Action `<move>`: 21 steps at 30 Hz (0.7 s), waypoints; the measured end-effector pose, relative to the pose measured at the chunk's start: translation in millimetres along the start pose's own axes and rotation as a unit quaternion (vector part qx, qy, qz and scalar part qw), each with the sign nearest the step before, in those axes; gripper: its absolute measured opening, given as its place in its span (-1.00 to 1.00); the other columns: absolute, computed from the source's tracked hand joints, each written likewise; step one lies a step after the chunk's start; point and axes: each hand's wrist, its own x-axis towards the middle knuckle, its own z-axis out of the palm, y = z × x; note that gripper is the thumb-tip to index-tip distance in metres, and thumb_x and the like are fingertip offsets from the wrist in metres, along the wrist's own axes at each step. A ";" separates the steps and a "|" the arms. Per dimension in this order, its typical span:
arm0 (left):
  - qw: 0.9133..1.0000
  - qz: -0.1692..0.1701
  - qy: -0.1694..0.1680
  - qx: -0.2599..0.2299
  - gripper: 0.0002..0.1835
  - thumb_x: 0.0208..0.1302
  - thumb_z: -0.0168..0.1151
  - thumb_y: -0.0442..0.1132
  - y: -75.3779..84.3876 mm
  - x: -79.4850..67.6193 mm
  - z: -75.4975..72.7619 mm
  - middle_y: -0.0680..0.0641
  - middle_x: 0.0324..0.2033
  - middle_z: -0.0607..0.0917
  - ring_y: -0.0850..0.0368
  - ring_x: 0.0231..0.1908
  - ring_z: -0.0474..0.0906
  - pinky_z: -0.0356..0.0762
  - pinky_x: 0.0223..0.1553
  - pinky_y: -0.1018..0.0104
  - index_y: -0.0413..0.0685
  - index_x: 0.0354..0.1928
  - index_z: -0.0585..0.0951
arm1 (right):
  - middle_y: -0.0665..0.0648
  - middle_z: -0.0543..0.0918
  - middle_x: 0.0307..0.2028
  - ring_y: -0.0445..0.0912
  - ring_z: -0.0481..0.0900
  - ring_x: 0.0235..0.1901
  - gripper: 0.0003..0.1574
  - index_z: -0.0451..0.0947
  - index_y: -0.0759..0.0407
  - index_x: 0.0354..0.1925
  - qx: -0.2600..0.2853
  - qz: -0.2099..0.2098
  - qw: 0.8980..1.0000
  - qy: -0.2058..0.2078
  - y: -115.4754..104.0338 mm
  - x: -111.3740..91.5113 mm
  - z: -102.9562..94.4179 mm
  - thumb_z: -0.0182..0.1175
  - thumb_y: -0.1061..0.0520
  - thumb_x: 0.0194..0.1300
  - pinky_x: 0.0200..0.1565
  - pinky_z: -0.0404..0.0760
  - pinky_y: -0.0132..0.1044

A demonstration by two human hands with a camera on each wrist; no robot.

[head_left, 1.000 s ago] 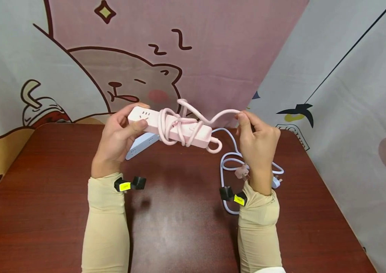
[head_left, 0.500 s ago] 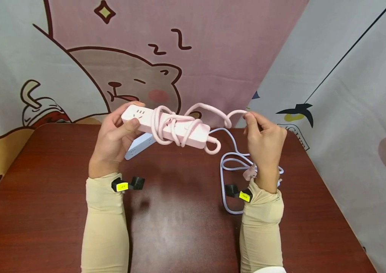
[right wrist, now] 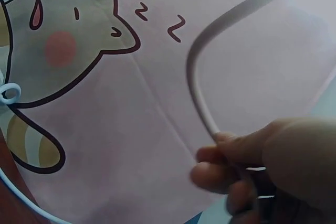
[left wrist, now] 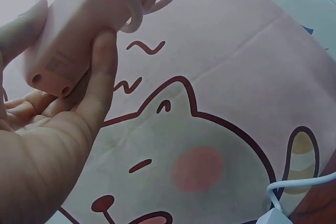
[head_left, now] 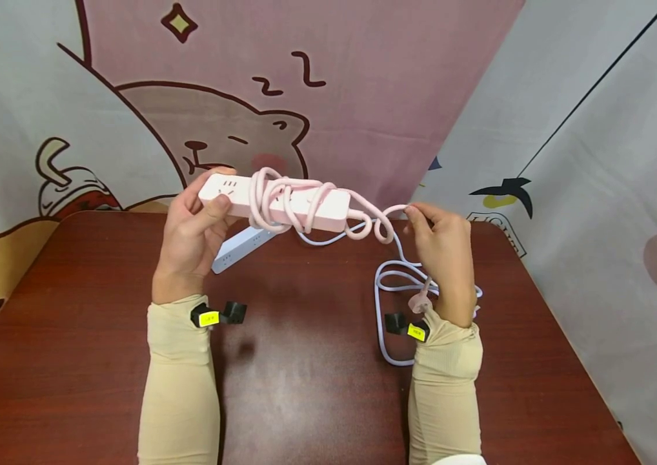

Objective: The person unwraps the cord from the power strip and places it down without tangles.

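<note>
A pink power strip [head_left: 241, 194] is held up above the table, its own pink cord [head_left: 290, 210] looped several times around the body. My left hand [head_left: 186, 236] grips its left end, thumb on the socket face and fingers behind; the left wrist view shows the end with two small holes [left wrist: 52, 85]. My right hand [head_left: 441, 248] pinches a free stretch of that cord between thumb and fingers, to the right of the strip. In the right wrist view the cord [right wrist: 194, 77] curves up from the fingertips. A pink plug [head_left: 420, 302] hangs below the right hand.
Behind the pink strip a white power strip [head_left: 241, 248] lies on the brown table [head_left: 305, 400]. Its pale cord [head_left: 379, 323] lies in loops at the right, partly behind the right wrist. A printed cloth [head_left: 363, 84] rises behind the table.
The right hand moved right, then back left and slightly down, with the cord. The power strip shifted left and slightly up, and its loose cord loop sank from above the strip to its right end.
</note>
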 end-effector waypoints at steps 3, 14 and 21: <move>1.000 0.003 0.002 0.010 -0.71 0.38 0.26 -0.37 1.0 0.0 1.0 -0.06 -0.15 0.71 0.18 -0.21 0.69 0.71 -0.10 0.39 -0.24 0.10 0.58 | 0.19 0.79 -0.41 -0.20 0.41 -0.56 -0.66 0.77 0.12 -0.06 -0.012 0.013 0.999 -0.041 1.2 -0.1 0.6 0.12 -0.01 0.55 -0.48 0.34 -0.39; 1.000 0.021 0.018 0.008 -0.64 0.39 0.24 -0.37 1.0 1.2 1.3 -0.07 -0.13 0.69 0.19 -0.17 0.67 0.71 -0.10 0.40 -0.34 0.17 0.50 | 0.19 0.79 -0.03 0.08 0.69 0.02 -0.62 0.69 0.12 0.12 -0.025 0.013 0.994 -0.106 9.8 1.8 7.7 0.09 -0.01 0.56 0.09 0.60 0.02; 0.999 0.025 0.018 -0.005 -0.65 0.39 0.24 -0.39 0.1 0.9 1.8 -0.08 -0.12 0.69 0.17 -0.16 0.68 0.72 -0.08 0.38 -0.33 0.16 0.50 | 0.29 0.66 0.20 0.18 0.59 0.25 -0.54 0.58 0.15 0.28 -0.015 0.000 0.992 -0.123 8.7 2.0 11.4 0.15 0.03 0.52 0.28 0.51 0.11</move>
